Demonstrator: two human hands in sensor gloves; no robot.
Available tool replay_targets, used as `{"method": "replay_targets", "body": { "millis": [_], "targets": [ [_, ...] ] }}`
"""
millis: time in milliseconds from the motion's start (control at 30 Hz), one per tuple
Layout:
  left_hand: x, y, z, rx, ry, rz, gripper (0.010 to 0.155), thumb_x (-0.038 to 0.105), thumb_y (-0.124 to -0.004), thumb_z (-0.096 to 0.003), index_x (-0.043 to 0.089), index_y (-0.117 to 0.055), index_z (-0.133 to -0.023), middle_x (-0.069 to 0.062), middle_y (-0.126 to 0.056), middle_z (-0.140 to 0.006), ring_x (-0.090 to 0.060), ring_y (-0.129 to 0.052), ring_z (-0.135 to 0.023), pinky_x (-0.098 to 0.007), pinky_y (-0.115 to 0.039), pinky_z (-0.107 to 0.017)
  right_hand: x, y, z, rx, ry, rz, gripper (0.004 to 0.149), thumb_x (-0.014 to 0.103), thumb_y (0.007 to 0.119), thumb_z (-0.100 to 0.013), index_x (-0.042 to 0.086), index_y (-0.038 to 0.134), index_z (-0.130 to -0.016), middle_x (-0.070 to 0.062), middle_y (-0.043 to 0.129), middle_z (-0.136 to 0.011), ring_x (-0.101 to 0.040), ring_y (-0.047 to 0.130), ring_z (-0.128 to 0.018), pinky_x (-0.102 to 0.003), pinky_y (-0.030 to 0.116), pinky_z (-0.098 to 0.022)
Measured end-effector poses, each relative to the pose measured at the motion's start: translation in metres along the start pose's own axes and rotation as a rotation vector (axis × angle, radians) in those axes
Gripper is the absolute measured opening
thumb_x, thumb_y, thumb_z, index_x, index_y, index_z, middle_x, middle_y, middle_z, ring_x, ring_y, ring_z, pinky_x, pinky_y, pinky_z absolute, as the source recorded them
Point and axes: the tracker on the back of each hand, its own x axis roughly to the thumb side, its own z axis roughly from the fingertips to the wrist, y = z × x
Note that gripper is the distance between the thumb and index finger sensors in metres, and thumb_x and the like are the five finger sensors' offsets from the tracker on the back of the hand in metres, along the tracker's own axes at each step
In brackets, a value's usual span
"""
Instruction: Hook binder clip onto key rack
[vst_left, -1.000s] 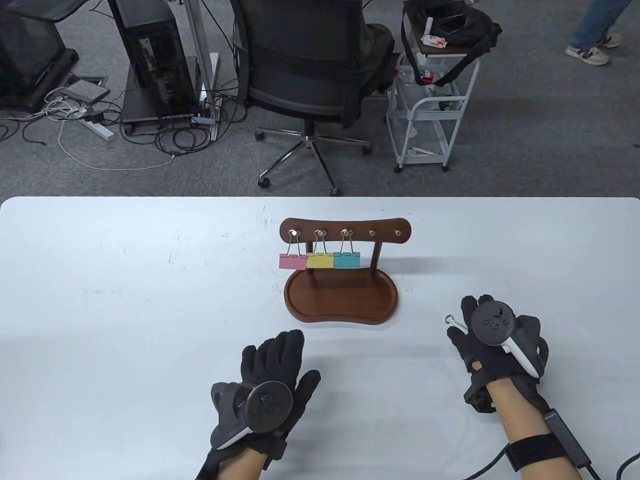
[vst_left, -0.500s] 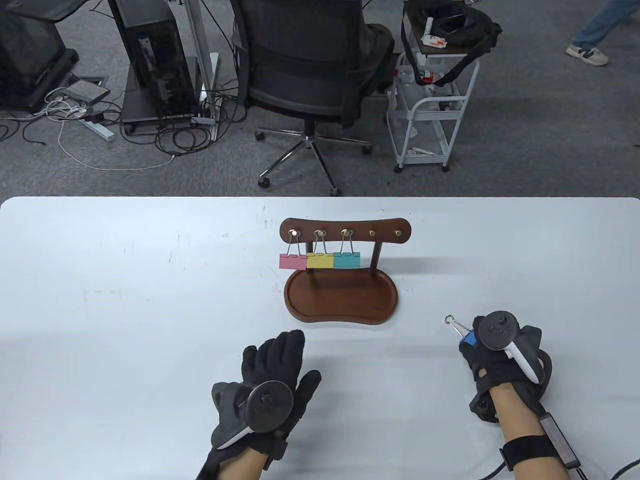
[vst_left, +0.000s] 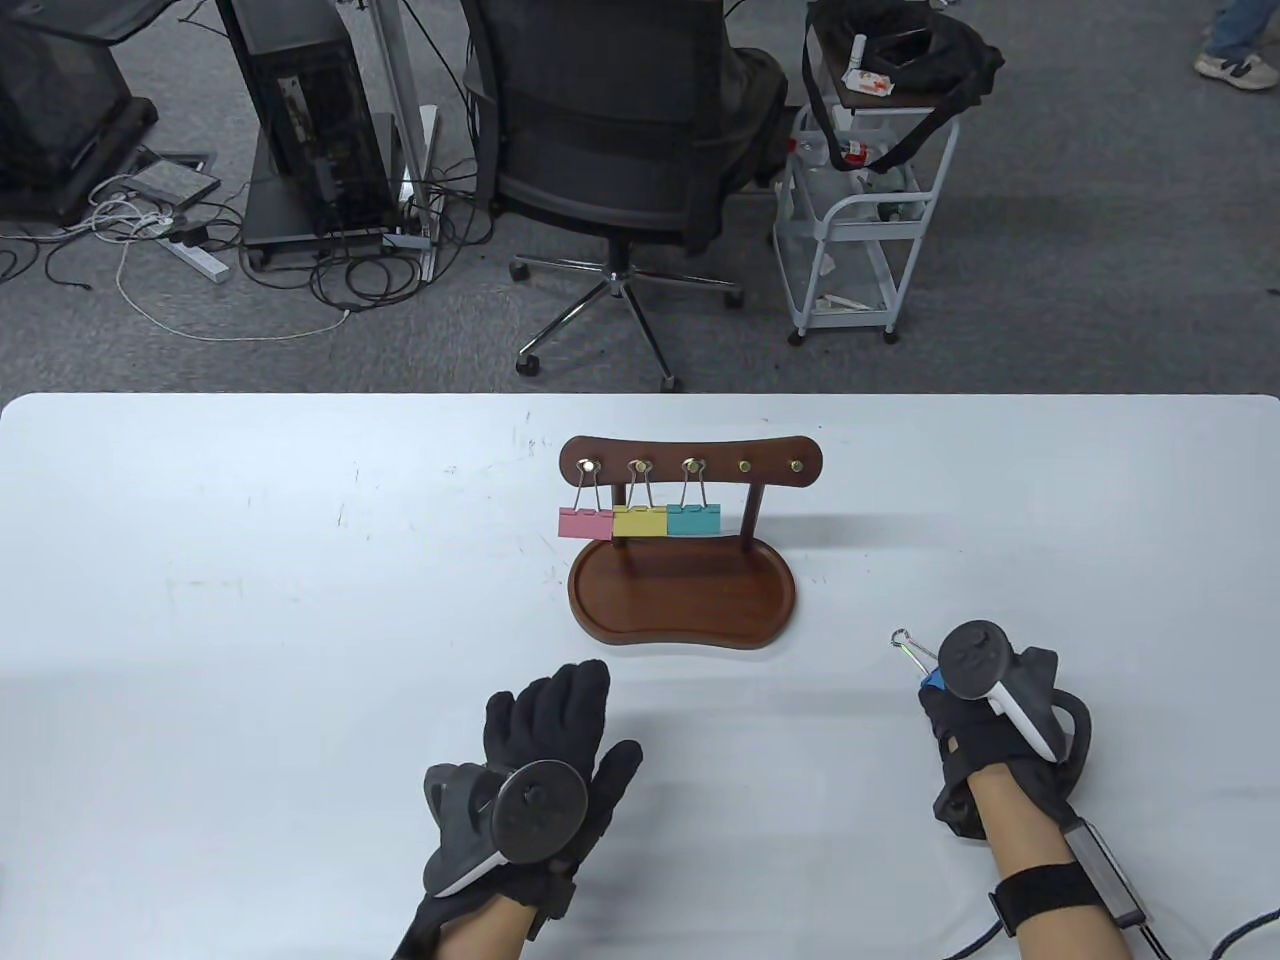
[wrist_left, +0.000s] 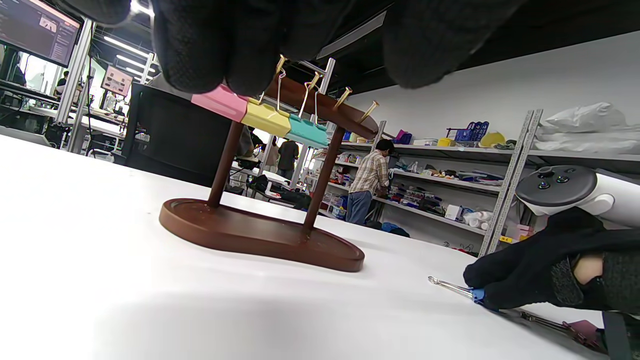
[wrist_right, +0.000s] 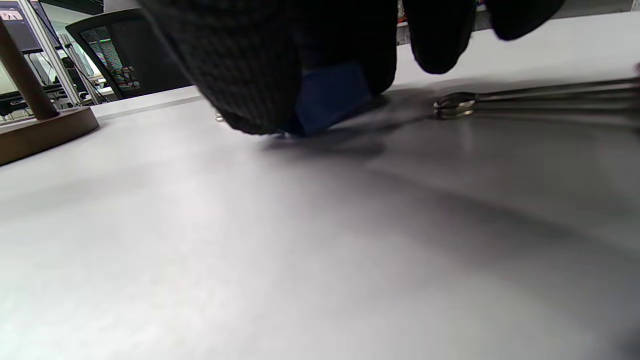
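Blue binder clip (vst_left: 932, 679) sits low on the table (vst_left: 250, 620), pinched in the right hand (vst_left: 985, 715), wire handle poking out toward the key rack (vst_left: 690, 465). Three clips hang there: pink (vst_left: 585, 522), yellow (vst_left: 639, 521), teal (vst_left: 693, 519). Two of five pegs bare. Left hand (vst_left: 540, 770) lies flat, fingers spread, holding nothing.

My right hand (vst_left: 985, 715), a second ago spread flat over blue binder clip (vst_left: 932, 679) with only wire handle showing, now drawn back toward me on worktop (vst_left: 300, 640) and curled, grip closed on clip body. Blue of clip now exposed at fingertips (wrist_left: 480, 277); wire handle points up-left toward key rack (vst_left: 690, 500). Tracker turned slightly leftward. Passer-by's shoes at far top right, nearly out of shot.
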Motion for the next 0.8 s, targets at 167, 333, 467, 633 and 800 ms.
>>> {"method": "replay_targets", "body": {
  "millis": [167, 333, 467, 633, 800],
  "targets": [
    [0.000, 0.000, 0.000, 0.000, 0.001, 0.000, 0.080, 0.046, -0.079, -0.0572, -0.001, -0.053, -0.116, -0.031, -0.068, -0.113, -0.060, -0.071, -0.098, -0.080, -0.046, -0.069, 0.000, 0.000, 0.000, -0.031, -0.010, -0.011, 0.071, 0.034, 0.087, -0.050, 0.002, 0.067, -0.110, -0.026, 0.068, -0.113, -0.057, 0.060, -0.100, -0.072, 0.049, -0.069],
    [0.000, 0.000, 0.000, -0.001, 0.003, 0.004, 0.080, 0.046, -0.079, -0.0572, -0.001, -0.053, -0.116, -0.031, -0.068, -0.113, -0.060, -0.071, -0.098, -0.080, -0.046, -0.068, -0.002, -0.001, 0.001, -0.060, -0.017, -0.042, 0.070, 0.034, 0.088, -0.049, 0.003, 0.069, -0.109, -0.025, 0.070, -0.112, -0.055, 0.062, -0.099, -0.071, 0.050, -0.068],
    [0.000, 0.000, 0.000, -0.001, 0.003, 0.003, 0.080, 0.046, -0.079, -0.0573, -0.001, -0.053, -0.116, -0.031, -0.068, -0.113, -0.060, -0.071, -0.098, -0.080, -0.046, -0.069, -0.004, -0.005, 0.003, -0.086, -0.027, -0.073, 0.070, 0.034, 0.088, -0.049, 0.003, 0.069, -0.109, -0.025, 0.070, -0.111, -0.055, 0.063, -0.098, -0.071, 0.051, -0.068],
    [0.000, 0.000, 0.000, -0.001, 0.003, 0.004, 0.080, 0.046, -0.078, -0.0573, -0.001, -0.053, -0.116, -0.031, -0.068, -0.113, -0.060, -0.071, -0.098, -0.080, -0.046, -0.068, -0.003, -0.011, 0.010, -0.119, -0.059, -0.100, 0.070, 0.035, 0.088, -0.049, 0.004, 0.069, -0.108, -0.025, 0.070, -0.111, -0.055, 0.064, -0.098, -0.070, 0.052, -0.068],
    [0.000, 0.000, 0.000, -0.002, 0.004, 0.005, 0.080, 0.045, -0.079, -0.0572, -0.001, -0.053, -0.116, -0.031, -0.068, -0.113, -0.060, -0.071, -0.098, -0.080, -0.046, -0.068, 0.001, -0.021, 0.020, -0.165, -0.120, -0.125, 0.070, 0.036, 0.088, -0.049, 0.004, 0.069, -0.108, -0.024, 0.070, -0.111, -0.054, 0.065, -0.097, -0.070, 0.054, -0.067]
  ]
}}
